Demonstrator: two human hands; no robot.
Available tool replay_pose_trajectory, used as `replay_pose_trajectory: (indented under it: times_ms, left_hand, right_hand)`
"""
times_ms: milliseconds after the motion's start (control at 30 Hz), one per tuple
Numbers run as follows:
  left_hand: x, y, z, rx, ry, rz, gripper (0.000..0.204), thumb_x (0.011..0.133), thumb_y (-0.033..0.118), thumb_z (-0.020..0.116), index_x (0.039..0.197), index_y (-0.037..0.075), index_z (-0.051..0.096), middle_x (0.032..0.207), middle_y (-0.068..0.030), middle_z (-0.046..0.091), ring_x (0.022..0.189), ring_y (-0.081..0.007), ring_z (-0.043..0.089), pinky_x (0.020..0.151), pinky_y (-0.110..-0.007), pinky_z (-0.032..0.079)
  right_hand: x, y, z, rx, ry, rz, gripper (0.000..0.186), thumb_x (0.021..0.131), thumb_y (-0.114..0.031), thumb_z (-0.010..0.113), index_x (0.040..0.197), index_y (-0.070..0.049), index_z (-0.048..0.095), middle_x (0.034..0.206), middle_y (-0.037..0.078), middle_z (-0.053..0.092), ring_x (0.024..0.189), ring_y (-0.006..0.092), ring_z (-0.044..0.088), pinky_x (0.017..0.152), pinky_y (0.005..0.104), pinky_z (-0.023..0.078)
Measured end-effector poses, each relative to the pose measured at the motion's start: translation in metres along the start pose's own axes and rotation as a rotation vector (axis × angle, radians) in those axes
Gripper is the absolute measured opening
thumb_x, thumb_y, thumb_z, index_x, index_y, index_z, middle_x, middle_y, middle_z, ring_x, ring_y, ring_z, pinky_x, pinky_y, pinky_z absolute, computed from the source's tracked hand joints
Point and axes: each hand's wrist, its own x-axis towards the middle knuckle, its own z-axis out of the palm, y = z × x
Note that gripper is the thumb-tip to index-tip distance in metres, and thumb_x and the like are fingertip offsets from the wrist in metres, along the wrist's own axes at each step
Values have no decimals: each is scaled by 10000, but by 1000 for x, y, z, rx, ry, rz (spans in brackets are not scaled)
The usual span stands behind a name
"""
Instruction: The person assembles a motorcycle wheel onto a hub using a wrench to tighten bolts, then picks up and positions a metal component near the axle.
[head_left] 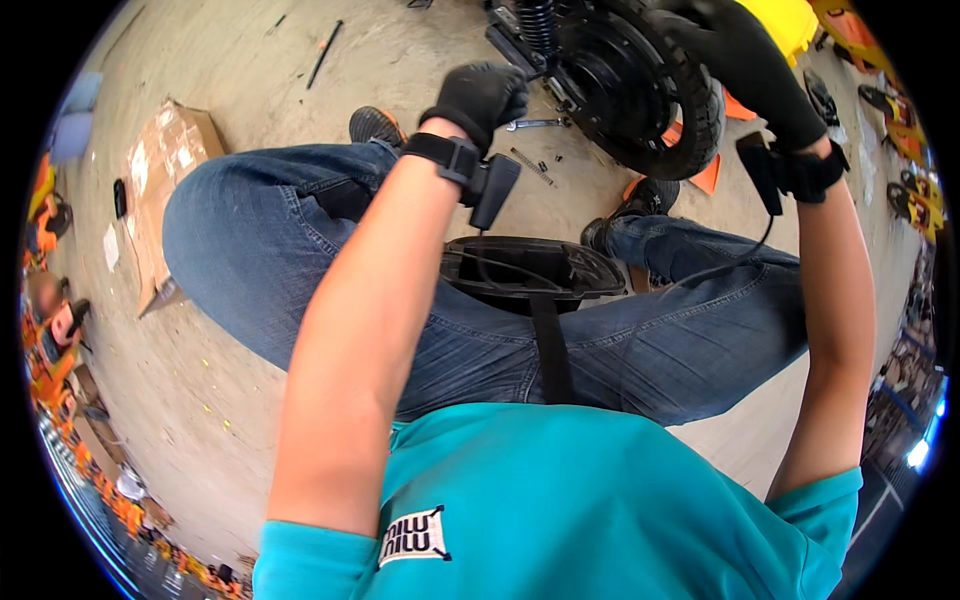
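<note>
Black-gloved left hand (482, 98), top centre, has its grip together; right hand (735, 50), I can't tell; I'd brace the wheel (632, 92) firmly

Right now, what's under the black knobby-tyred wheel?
Concrete floor and orange pieces show past the black knobby-tyred wheel; whatever lies directly beneath it is covered.

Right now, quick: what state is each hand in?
Left hand: curled closed; anything inside is hidden.
Right hand: by the tire; open or closed cannot be told.

Vehicle workshop: concrete floor (270, 80), loose wrench (538, 124), black tyred wheel (628, 92).
</note>
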Motion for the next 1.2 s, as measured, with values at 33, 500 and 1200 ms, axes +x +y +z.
replay_pose_trajectory:
  times_ms: [33, 500, 1200]
  left_hand:
    - [5, -16, -5, -85, -40, -39, 147, 944, 148, 631, 985, 13, 671, 881, -88, 676, 774, -166, 665, 720, -296, 598]
    - [45, -97, 50, -615, 301, -156, 150, 921, 92, 618, 1063, 47, 602, 847, -116, 670, 709, -222, 674, 622, -334, 592]
    - [76, -110, 52, -697, 438, -190, 139, 879, 71, 677, 996, -3, 665, 825, -92, 699, 712, -168, 687, 621, -285, 568]
  right_hand:
    - [-2, 20, -6, -23, -11, 26, 311, 923, -270, 652, 1096, -12, 662, 930, 93, 694, 832, 165, 647, 757, 309, 512]
    - [-39, 68, 1, 24, -35, 399, 555, 962, -285, 634, 1390, 19, 453, 1321, 198, 555, 1204, 250, 563, 999, 334, 456]
    - [7, -50, 70, -82, -169, 612, 301, 978, -233, 600, 1153, 9, 637, 942, 83, 686, 868, 165, 656, 766, 300, 525]
